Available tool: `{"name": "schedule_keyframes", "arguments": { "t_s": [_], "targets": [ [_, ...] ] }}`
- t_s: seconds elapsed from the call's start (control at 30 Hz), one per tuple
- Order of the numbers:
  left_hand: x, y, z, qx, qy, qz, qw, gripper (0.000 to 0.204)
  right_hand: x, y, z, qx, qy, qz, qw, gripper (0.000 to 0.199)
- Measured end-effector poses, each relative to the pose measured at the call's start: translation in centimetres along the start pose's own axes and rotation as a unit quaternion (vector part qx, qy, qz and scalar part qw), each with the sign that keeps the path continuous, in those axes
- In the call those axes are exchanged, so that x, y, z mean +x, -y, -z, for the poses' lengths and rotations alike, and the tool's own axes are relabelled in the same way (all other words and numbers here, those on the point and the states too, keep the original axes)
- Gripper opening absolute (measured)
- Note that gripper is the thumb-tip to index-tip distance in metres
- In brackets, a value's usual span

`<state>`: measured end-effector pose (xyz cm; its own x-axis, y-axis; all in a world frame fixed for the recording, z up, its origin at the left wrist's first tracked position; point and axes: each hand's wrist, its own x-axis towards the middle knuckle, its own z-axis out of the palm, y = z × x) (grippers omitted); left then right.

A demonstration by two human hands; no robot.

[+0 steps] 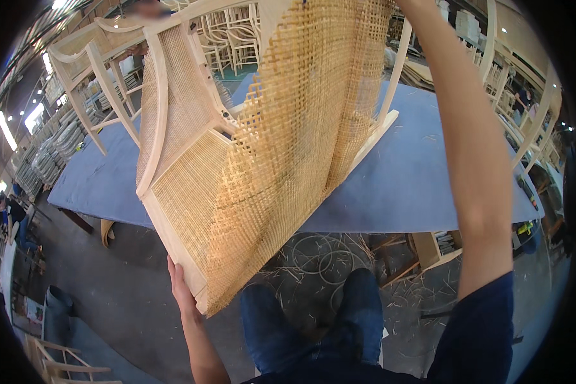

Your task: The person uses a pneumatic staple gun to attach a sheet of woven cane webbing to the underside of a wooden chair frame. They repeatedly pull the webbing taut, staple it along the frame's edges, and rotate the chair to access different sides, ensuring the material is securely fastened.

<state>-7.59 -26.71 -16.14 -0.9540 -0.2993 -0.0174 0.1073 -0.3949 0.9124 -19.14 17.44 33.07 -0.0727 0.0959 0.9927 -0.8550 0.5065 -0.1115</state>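
Observation:
A pale wooden chair frame (170, 238) with woven cane panels is tilted over the table's near edge. My left hand (182, 288) is closed around its lowest corner, with part of the fingers hidden behind the wood. A loose sheet of woven cane (288, 141) hangs curled in front of the frame, its weave open along one edge, and covers part of the cane panel (189, 185). My right arm (470, 147) reaches up beside the sheet to the top edge of the picture. The right hand is cut off there, near the sheet's upper part, so its fingers do not show.
The chair frame is above a blue-topped table (409, 185). Another wooden chair (112, 89) stands at its far left. Below are coiled cane strands (320, 259) and scraps on the floor, and an open drawer (432, 249). A person (19, 224) is at the far left.

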Motion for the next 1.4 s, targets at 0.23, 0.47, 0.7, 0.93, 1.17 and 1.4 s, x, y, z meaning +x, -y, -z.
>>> {"name": "schedule_keyframes", "arguments": {
  "t_s": [0.23, 0.47, 0.7, 0.93, 1.17, 1.4],
  "targets": [
    [-5.8, -1.8, 0.1, -0.045, 0.086, 0.018, 0.995, 0.064, -25.1, -14.7, 9.1, -0.295, 0.097, -0.261, 0.914, 0.047],
    [-8.9, -4.0, -2.6, -0.14, 0.075, 0.089, 0.983, 0.058, -36.1, -15.5, 11.1, -0.361, 0.352, -0.182, 0.844, 0.032],
    [-7.7, -2.1, -5.1, -0.096, 0.008, 0.026, 0.995, 0.054, -36.2, -17.8, 10.6, -0.267, 0.407, -0.168, 0.857, 0.028],
    [-8.4, -3.1, -4.6, -0.044, 0.026, -0.013, 0.999, 0.051, -37.7, -17.3, 12.2, -0.223, 0.383, -0.135, 0.886, 0.017],
    [-8.5, -4.4, -4.9, -0.08, 0.0, 0.011, 0.997, 0.055, -35.5, -13.0, 15.1, -0.177, 0.378, -0.178, 0.891, 0.009],
    [-11.2, -7.4, -7.1, -0.053, -0.017, -0.007, 0.998, 0.065, -37.2, -16.1, 18.6, -0.132, 0.324, -0.271, 0.897, 0.024]
  ]
}}
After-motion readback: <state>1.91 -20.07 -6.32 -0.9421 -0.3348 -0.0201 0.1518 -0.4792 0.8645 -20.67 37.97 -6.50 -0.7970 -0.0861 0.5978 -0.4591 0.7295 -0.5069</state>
